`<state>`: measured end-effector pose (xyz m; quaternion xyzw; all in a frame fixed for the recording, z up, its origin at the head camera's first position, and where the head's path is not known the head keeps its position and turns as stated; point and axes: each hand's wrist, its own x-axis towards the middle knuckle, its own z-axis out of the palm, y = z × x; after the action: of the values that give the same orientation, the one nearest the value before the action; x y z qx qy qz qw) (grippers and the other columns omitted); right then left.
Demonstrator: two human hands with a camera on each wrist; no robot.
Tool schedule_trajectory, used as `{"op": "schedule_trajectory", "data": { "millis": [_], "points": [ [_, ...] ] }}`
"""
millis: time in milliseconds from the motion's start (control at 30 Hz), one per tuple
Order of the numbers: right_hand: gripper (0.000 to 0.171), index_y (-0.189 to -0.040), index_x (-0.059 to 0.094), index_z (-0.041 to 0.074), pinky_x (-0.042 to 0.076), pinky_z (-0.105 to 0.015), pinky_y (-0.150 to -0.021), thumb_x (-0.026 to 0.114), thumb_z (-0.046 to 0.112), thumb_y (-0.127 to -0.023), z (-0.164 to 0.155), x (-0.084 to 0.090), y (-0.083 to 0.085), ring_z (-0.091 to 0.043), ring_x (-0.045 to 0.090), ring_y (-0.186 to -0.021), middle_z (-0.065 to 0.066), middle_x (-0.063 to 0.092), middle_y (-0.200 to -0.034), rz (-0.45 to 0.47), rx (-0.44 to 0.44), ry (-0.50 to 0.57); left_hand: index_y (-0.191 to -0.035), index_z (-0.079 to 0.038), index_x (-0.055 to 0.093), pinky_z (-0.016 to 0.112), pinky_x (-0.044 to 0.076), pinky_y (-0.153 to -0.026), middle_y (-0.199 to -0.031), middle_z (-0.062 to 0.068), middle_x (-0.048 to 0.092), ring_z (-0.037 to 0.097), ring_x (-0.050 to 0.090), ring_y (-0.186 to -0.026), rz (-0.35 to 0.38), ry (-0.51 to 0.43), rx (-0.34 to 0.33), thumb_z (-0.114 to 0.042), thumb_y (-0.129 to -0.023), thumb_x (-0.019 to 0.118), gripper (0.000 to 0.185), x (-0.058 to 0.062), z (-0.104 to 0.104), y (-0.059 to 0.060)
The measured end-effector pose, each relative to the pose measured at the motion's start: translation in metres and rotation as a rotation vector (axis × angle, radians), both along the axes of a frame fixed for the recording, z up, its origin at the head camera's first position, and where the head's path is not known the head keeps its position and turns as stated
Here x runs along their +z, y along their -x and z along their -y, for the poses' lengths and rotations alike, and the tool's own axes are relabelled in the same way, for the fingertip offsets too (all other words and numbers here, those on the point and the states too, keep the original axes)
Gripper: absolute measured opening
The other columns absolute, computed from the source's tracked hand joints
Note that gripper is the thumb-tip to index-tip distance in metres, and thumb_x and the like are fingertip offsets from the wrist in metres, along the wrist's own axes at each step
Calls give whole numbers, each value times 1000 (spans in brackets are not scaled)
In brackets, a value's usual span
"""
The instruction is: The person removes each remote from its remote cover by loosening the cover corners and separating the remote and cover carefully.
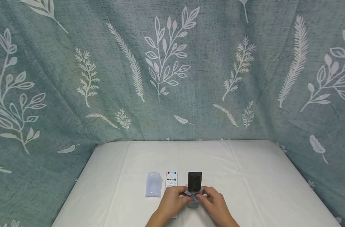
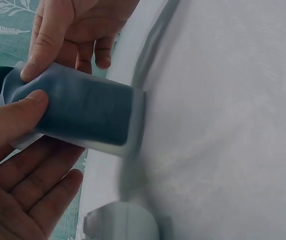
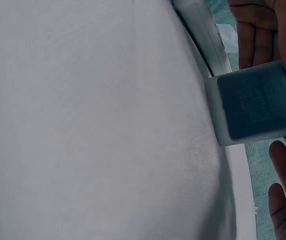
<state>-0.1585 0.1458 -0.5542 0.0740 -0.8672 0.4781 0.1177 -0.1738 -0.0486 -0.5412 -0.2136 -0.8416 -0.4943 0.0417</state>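
Between both hands a flat black device [image 1: 195,180] stands tilted up, its lower part inside a soft translucent sleeve [image 1: 193,204]. The left hand [image 1: 173,199] pinches the sleeve's open end from the left, thumb on the near face. From the other side the right hand [image 1: 215,201] pinches the same end between thumb and fingers. In the left wrist view the black body shows through the sleeve [image 2: 93,107], and a margin of sleeve extends past its end. The right wrist view shows faint print on the covered device [image 3: 258,105]. Its far face is hidden.
A white remote control [image 1: 171,178] with coloured buttons lies left of the held device, partly behind the left hand. Farther left lies another translucent sleeve [image 1: 154,185]. The white-covered table [image 1: 246,176] ends at a green leaf-patterned curtain [image 1: 206,78] behind and at both sides.
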Motion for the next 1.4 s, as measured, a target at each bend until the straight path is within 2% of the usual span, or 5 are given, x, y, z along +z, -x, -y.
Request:
{"op": "schedule_trajectory", "data": {
  "millis": [267, 500, 767, 1133, 1400],
  "points": [
    [30, -109, 73, 27, 51, -24, -76, 81, 21, -81, 0, 0, 3, 3, 60, -83, 22, 68, -89, -15, -1, -6, -106, -8, 77, 15, 59, -72, -100, 7, 79, 0, 71, -81, 9, -77, 14, -9, -81, 81, 26, 6, -1, -4],
    [25, -103, 73, 28, 51, -24, -74, 81, 19, -81, 3, 6, 2, 0, 62, -83, 19, 68, -89, -52, -21, 5, -103, -12, 78, 20, 59, -69, -96, 3, 79, 2, 68, -76, -136, -78, 83, -7, -78, 81, 26, 9, -2, -7],
    [30, -109, 69, 17, 57, -26, -71, 80, 11, -82, 2, 12, 1, -8, 67, -82, 7, 71, -92, -122, 10, 85, -99, -20, 78, 22, 56, -68, -92, -6, 77, 6, 67, -78, -379, -26, 269, -9, -69, 87, 33, 6, 2, -7],
    [39, -127, 63, 8, 60, -26, -65, 73, 9, -89, -1, 26, -1, -6, 68, -80, -2, 73, -104, 42, 90, 351, -98, -26, 77, 19, 49, -76, -90, -15, 72, 4, 62, -85, -671, 183, 422, -9, -62, 90, 42, 3, 8, -8],
    [36, -130, 58, 8, 61, -33, -59, 67, 17, -96, -1, 36, -6, -17, 70, -74, -12, 72, -100, 245, 110, 466, -97, -22, 78, 26, 47, -76, -86, -10, 72, 11, 62, -85, -828, 215, 460, -8, -70, 84, 31, 5, 11, -8]
  ]
}}
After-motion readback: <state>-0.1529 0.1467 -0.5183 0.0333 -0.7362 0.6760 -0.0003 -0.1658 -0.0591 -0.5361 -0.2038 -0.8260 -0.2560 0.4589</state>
